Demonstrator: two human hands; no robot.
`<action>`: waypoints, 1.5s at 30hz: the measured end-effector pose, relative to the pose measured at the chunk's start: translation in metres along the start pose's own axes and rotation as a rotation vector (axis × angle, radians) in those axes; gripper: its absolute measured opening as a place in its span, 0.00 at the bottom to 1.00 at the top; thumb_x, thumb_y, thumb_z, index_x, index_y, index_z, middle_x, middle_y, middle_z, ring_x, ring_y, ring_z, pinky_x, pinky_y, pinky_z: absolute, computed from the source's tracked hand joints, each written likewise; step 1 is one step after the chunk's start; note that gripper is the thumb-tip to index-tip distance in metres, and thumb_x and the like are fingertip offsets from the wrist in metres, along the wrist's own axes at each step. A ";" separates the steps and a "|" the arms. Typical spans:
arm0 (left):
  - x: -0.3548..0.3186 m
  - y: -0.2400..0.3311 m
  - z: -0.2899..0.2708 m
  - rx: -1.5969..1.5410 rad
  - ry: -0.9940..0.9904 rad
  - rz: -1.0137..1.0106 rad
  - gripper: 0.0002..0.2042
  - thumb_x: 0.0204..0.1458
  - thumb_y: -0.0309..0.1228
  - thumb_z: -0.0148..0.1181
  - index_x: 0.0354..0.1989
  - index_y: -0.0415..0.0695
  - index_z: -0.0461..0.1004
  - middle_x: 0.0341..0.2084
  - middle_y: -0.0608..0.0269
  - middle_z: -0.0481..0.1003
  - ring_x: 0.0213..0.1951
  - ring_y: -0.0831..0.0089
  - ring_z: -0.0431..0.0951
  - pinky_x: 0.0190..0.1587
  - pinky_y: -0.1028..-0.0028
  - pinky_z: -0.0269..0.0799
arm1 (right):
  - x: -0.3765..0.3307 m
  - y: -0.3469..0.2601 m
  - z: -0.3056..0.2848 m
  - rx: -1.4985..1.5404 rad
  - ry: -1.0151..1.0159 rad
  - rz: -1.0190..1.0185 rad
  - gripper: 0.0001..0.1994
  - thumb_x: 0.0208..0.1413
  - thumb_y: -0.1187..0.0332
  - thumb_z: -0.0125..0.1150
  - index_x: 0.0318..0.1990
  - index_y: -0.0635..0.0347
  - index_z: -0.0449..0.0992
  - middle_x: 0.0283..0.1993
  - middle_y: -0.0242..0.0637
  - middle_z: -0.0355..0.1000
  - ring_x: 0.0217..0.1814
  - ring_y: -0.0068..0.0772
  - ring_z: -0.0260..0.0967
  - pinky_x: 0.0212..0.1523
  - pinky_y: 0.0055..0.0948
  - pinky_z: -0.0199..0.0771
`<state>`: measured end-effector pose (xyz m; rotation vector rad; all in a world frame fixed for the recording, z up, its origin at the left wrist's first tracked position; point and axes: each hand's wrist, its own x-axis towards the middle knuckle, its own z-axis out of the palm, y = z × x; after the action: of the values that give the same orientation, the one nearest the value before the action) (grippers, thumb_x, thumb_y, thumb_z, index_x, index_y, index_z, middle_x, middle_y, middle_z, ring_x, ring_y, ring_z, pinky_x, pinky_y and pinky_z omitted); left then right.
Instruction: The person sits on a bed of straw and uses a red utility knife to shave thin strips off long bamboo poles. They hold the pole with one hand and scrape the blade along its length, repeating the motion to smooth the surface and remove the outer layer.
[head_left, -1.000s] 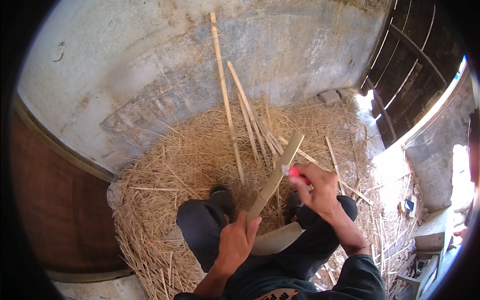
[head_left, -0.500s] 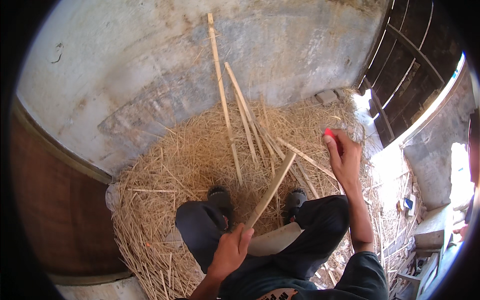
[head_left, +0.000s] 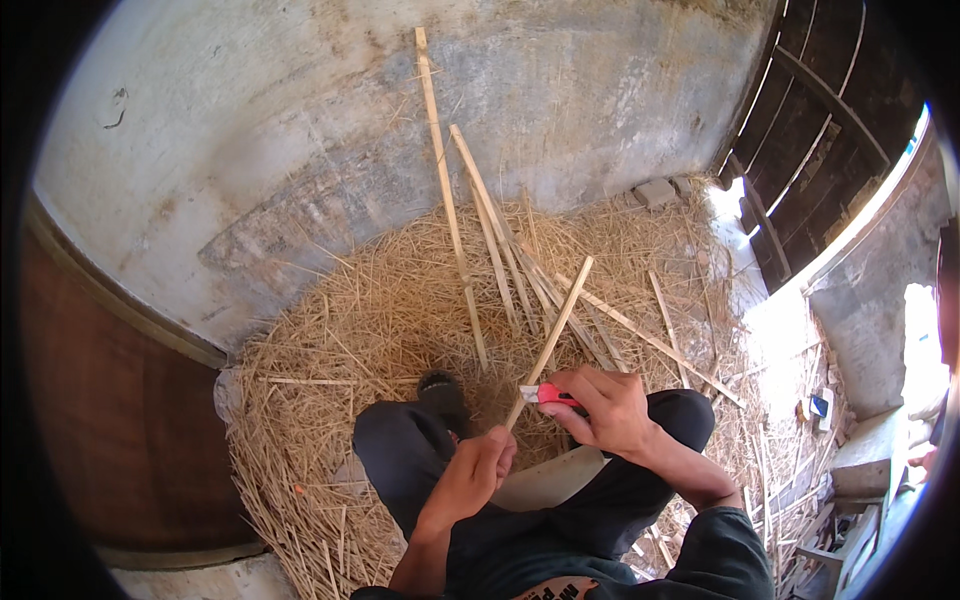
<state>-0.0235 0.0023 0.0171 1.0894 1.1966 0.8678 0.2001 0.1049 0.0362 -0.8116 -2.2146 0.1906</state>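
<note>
Low in the middle, my left hand point(head_left: 468, 482) is closed round the lower end of a pale wooden strip point(head_left: 562, 312), perhaps bamboo. The strip slants up and away to the right. My right hand point(head_left: 612, 412) grips a red utility knife point(head_left: 553, 396), and its short grey blade lies against the strip just above my left fingers. I cannot tell whether the blade has cut in. Between my thighs sits a pale curved piece point(head_left: 552, 482), partly hidden by my left hand and trousers.
Long strips point(head_left: 443, 180) lean on the stained wall point(head_left: 300, 130) ahead. Straw and shavings point(head_left: 350, 300) cover the ground round my shoe point(head_left: 440, 392). A slatted wooden door point(head_left: 820, 110) stands at the far right, a brown panel point(head_left: 120, 400) at left. Bricks point(head_left: 656, 193) lie by the wall.
My right hand has come down and left from beside the strip, bringing the knife onto it. The strip has turned and now shows a narrower side, its far end slightly higher.
</note>
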 end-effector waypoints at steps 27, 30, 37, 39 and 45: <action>-0.017 -0.014 -0.010 0.329 0.148 0.060 0.21 0.76 0.42 0.45 0.36 0.36 0.71 0.20 0.47 0.71 0.25 0.46 0.75 0.32 0.57 0.69 | 0.011 0.034 -0.025 0.080 0.154 0.229 0.10 0.65 0.63 0.69 0.46 0.59 0.83 0.35 0.37 0.81 0.26 0.37 0.79 0.27 0.33 0.77; -0.011 0.008 0.000 0.434 0.215 0.125 0.20 0.76 0.42 0.46 0.37 0.37 0.71 0.18 0.47 0.70 0.23 0.43 0.74 0.30 0.56 0.67 | 0.002 0.010 -0.005 0.111 0.036 0.062 0.11 0.63 0.60 0.71 0.46 0.56 0.83 0.34 0.33 0.79 0.24 0.35 0.77 0.24 0.33 0.75; -0.003 0.014 0.011 0.553 0.312 0.229 0.17 0.75 0.38 0.49 0.38 0.36 0.70 0.18 0.42 0.69 0.25 0.38 0.75 0.28 0.53 0.66 | -0.002 -0.007 0.004 0.039 -0.016 -0.012 0.15 0.59 0.55 0.74 0.46 0.53 0.83 0.31 0.28 0.74 0.21 0.31 0.74 0.21 0.32 0.72; -0.002 0.015 0.013 0.573 0.333 0.220 0.17 0.74 0.39 0.50 0.38 0.36 0.70 0.19 0.41 0.70 0.26 0.37 0.75 0.28 0.52 0.66 | 0.000 -0.009 0.003 0.020 -0.021 -0.012 0.15 0.59 0.55 0.74 0.46 0.53 0.83 0.31 0.28 0.74 0.21 0.31 0.73 0.21 0.31 0.71; -0.003 0.015 0.016 0.598 0.367 0.205 0.17 0.74 0.40 0.50 0.38 0.36 0.70 0.18 0.42 0.70 0.25 0.36 0.75 0.27 0.53 0.66 | 0.005 -0.009 0.001 -0.009 0.022 -0.035 0.14 0.57 0.55 0.75 0.44 0.51 0.83 0.30 0.27 0.73 0.20 0.29 0.72 0.21 0.30 0.71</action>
<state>-0.0074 0.0007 0.0323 1.5999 1.7390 0.9158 0.1925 0.1012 0.0419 -0.7759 -2.2084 0.1540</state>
